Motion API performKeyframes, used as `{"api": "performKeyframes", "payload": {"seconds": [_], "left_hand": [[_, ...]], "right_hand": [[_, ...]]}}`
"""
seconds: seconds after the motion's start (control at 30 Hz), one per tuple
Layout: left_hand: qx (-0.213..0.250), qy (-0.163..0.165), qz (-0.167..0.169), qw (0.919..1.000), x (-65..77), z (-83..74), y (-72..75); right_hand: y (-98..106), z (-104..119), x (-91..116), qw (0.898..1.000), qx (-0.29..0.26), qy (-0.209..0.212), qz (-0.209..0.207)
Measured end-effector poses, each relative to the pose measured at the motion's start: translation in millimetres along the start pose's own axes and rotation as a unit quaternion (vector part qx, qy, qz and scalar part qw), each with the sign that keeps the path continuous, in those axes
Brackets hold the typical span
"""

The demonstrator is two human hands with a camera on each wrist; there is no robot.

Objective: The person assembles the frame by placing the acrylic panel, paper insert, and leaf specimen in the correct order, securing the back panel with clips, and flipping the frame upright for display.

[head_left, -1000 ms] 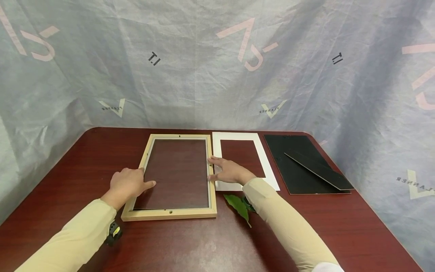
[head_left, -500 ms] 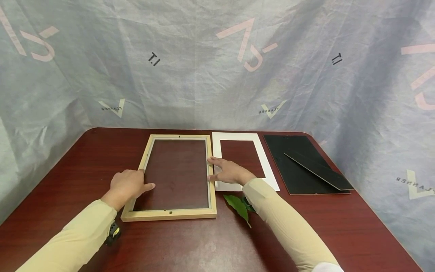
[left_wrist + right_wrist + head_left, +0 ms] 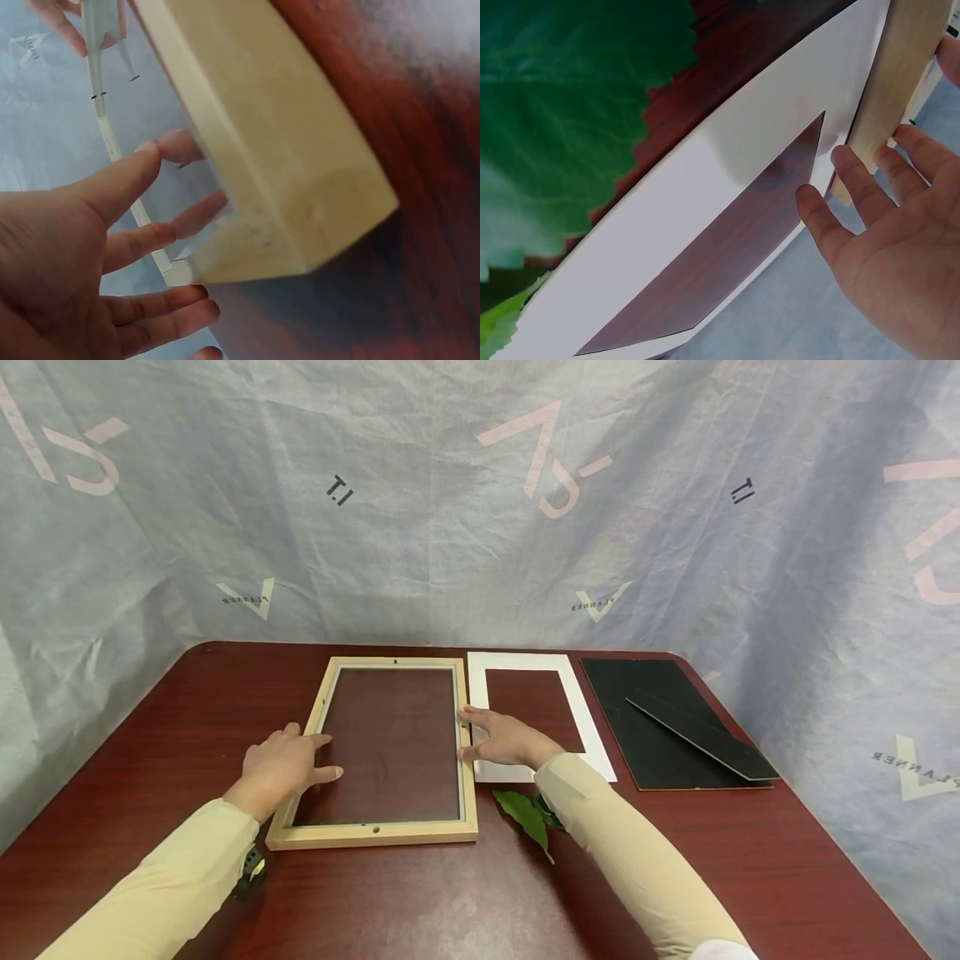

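A light wooden picture frame lies flat on the dark red table, with a clear pane set inside it. My left hand is at the frame's left side, thumb and forefinger stretched over the pane. In the left wrist view, the fingertips meet or nearly meet their reflections in the pane, near a corner of the frame. My right hand is spread at the right side, fingertips at the wooden edge. The right wrist view shows its fingers extended and apart, holding nothing.
Right of the frame lies a white mat with a rectangular window. Beyond it is a black backing board with its stand flap raised. Green leaves lie near my right forearm. A grey printed curtain hangs behind the table.
My left forefinger has lifted from the frame's left edge and now reaches over the pane. The right hand and the frame stay practically still.
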State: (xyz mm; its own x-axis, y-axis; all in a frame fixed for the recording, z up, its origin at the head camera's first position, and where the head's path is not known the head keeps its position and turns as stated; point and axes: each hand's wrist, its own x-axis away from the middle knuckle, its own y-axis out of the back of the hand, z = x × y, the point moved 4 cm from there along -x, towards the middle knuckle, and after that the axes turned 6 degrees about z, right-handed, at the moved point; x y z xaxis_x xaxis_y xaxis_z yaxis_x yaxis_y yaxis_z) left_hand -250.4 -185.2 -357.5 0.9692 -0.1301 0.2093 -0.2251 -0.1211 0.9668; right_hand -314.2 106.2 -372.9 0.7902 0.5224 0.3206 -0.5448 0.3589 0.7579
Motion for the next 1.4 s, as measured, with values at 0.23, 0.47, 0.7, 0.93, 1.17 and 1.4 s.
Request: {"api": "performKeyframes", "payload": {"seconds": [0.23, 0.47, 0.7, 0.93, 1.17, 1.4], "left_hand": [[-0.022, -0.006, -0.011, 0.9997, -1.4, 1.1, -2.1], [0.032, -0.022, 0.023, 0.9990, -5.2, 8.4, 2.1], [0.080, -0.027, 0.030, 0.9960, -5.1, 22.2, 9.3], [0.098, -0.040, 0.027, 0.9940, -5.6, 38.6, 9.1], [0.129, -0.061, 0.055, 0.9883, -5.8, 50.3, 3.3], [0.144, -0.064, 0.080, 0.9842, -6.6, 57.4, -0.4]], "right_hand": [[2, 2, 1, 1.000, 0.000, 0.001, 0.001], [1, -1, 1, 1.000, 0.004, -0.003, 0.001], [1, -2, 1, 1.000, 0.001, -0.003, -0.001], [1, -2, 1, 1.000, -0.002, -0.003, 0.002], [1, -1, 1, 1.000, 0.003, 0.000, 0.002], [1, -1, -1, 1.000, 0.014, 0.000, 0.002]]}}
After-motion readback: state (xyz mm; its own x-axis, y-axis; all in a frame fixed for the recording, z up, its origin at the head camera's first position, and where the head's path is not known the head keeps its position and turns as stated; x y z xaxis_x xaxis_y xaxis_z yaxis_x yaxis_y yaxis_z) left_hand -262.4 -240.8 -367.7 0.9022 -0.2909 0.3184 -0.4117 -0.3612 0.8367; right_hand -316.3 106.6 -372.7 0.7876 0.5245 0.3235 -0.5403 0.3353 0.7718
